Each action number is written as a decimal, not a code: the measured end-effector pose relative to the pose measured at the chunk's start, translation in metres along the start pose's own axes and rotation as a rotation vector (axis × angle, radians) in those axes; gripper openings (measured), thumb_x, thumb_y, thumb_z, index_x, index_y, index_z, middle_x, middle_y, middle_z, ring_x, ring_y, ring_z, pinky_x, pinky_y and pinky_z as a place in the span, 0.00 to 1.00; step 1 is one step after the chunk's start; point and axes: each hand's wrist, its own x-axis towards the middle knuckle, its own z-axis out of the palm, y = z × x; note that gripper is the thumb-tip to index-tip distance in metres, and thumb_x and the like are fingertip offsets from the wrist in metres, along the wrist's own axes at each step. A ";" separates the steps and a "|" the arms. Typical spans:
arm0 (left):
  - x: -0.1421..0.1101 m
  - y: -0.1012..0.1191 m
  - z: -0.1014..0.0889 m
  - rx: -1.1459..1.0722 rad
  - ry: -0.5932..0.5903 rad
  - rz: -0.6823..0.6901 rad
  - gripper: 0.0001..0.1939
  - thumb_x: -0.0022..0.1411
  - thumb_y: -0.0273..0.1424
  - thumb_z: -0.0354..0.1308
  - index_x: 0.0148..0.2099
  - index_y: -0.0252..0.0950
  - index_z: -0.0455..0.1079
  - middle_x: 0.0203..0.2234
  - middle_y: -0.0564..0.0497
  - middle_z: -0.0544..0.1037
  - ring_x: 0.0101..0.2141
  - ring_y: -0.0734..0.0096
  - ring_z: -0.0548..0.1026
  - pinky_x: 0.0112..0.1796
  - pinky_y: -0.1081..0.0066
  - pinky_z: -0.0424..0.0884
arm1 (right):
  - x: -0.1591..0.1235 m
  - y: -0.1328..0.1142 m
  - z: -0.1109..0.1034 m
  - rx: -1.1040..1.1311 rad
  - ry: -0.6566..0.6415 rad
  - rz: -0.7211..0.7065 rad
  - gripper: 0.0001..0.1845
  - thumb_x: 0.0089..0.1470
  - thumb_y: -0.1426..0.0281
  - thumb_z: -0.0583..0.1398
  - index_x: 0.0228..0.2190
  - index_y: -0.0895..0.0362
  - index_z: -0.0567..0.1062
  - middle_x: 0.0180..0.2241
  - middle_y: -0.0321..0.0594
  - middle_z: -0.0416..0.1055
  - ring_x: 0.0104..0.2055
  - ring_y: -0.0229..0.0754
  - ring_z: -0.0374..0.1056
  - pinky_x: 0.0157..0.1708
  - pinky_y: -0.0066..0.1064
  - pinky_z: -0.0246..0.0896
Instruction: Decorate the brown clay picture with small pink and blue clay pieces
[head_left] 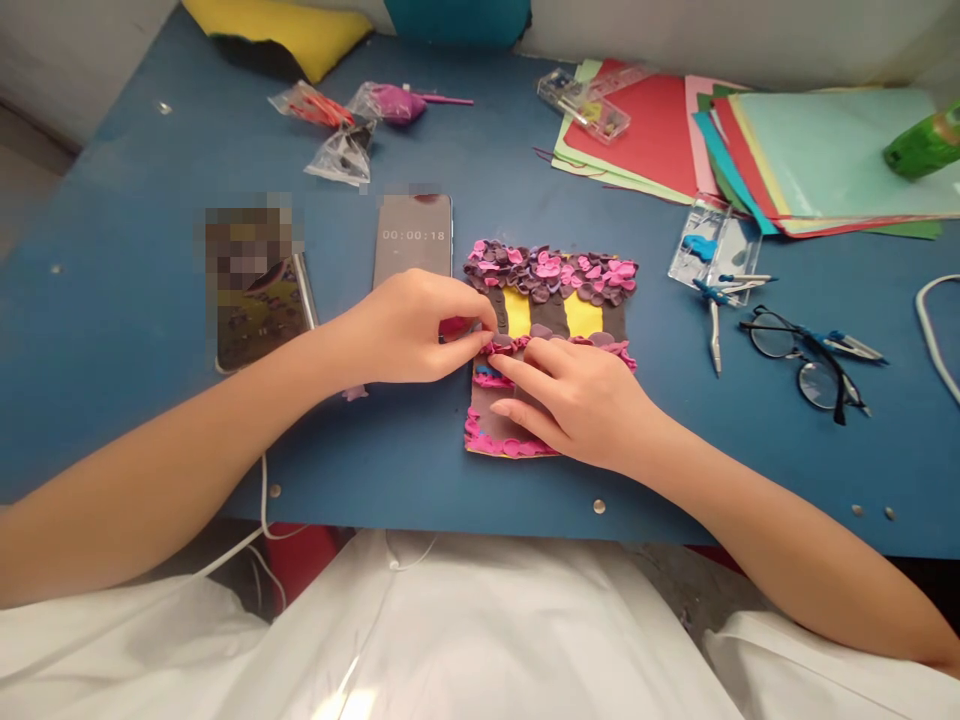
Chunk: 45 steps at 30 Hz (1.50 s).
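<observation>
Blue tabletop [420,485] | pale wall [675,35] behind | clay picture [549,312] near edge

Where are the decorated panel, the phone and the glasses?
Decorated panel [549,312]: head view, dark strip between its yellow patches.
Phone [412,236]: head view, on the screen's timer digits.
Glasses [821,385]: head view, the lens lower in the picture.
</observation>
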 end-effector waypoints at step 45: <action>-0.035 0.053 0.008 -0.369 -0.101 0.043 0.23 0.62 0.19 0.42 0.59 0.32 0.53 0.42 0.47 0.73 0.39 0.74 0.73 0.40 0.75 0.70 | -0.006 -0.010 -0.026 -0.071 0.290 -0.147 0.07 0.60 0.77 0.55 0.38 0.64 0.72 0.24 0.37 0.71 0.23 0.35 0.58 0.24 0.29 0.51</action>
